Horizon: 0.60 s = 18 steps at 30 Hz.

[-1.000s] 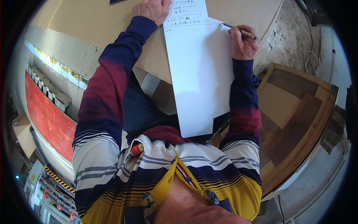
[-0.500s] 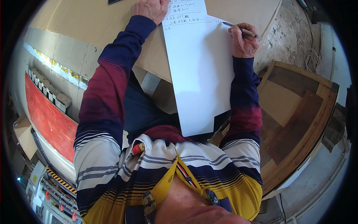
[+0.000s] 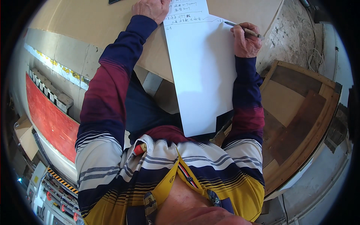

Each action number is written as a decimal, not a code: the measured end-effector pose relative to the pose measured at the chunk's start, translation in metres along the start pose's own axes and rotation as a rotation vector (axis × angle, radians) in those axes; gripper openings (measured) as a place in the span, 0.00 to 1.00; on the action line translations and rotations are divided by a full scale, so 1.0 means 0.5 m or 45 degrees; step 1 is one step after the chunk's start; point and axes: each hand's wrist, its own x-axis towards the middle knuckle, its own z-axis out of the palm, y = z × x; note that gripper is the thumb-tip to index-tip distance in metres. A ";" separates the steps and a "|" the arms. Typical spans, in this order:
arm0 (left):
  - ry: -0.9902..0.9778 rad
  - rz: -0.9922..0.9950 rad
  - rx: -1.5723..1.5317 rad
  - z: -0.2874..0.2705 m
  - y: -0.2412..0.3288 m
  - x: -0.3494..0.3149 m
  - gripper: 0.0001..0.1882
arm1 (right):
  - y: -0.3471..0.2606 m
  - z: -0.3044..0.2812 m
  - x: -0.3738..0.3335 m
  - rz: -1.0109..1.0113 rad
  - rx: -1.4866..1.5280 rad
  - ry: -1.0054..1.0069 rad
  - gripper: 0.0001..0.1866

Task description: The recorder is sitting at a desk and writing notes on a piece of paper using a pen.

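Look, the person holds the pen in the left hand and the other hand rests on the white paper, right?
Not quite. The head view shows the pen in the right hand; the left hand rests at the edge of the white paper.

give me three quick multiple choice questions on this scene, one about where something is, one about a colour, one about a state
1. Where does the left hand rest?
A. on the top left edge of the white sheet
B. on the wooden pallet
C. on the person's knee

2. What colour is the sheet of paper?
A. yellow
B. white
C. red

3. How does the right hand stand?
A. open and flat
B. closed around a pen, tip on the sheet
C. holding a cup

Answers: 1 A, the hand lies at the sheet's upper left; 2 B, the sheet is plainly white; 3 B, the fingers grip the pen, its tip at the paper.
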 end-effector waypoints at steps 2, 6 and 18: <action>-0.026 -0.016 0.043 -0.001 -0.003 0.001 0.15 | 0.003 0.000 0.000 0.001 -0.022 -0.008 0.06; -0.061 -0.048 0.099 -0.004 0.003 0.001 0.15 | 0.007 -0.003 -0.002 -0.014 -0.057 0.021 0.06; -0.072 -0.064 0.144 -0.008 0.008 0.003 0.15 | 0.011 0.001 0.000 -0.015 -0.050 0.062 0.06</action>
